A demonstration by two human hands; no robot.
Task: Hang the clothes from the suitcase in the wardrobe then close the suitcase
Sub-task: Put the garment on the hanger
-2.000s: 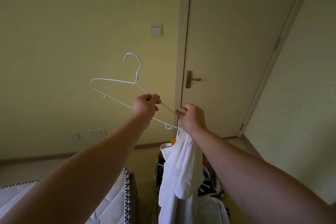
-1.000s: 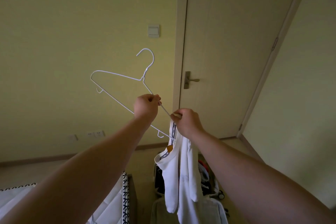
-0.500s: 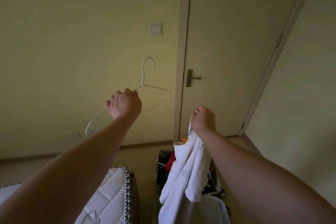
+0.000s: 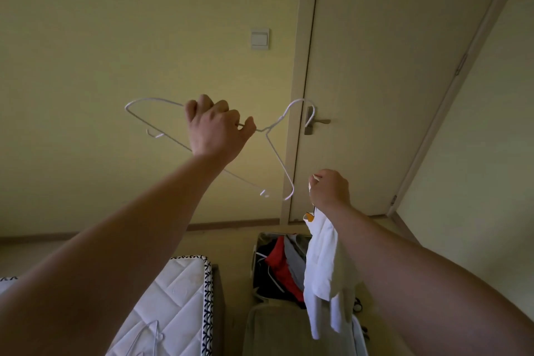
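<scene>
head view: the white wire hanger (image 4: 278,159) is up in the air in front of the yellow wall, tilted. one shoulder end is high on the left, the other is low on the right, and its hook curls toward the door handle (image 4: 316,121). your left hand (image 4: 216,127) grips it by the upper wire just left of the neck, fingers (image 4: 205,104) curled tight round the wire and thumb pressed along it. the hanger's lower end sits just beside your right hand (image 4: 329,189), apart from it.

your right hand is closed in a fist, pinching the top of a white shirt (image 4: 320,263), with an orange tag showing just under the fist. the shirt hangs straight down, limp and folded on itself, over the open suitcase (image 4: 277,326) on the floor. red clothing (image 4: 281,263) and dark and grey pieces lie inside the suitcase.

left of the suitcase is a quilted mattress (image 4: 179,298) with a second wire hanger (image 4: 153,338) lying on it. a light switch (image 4: 260,38) sits on the wall beside the closed door (image 4: 390,66).
</scene>
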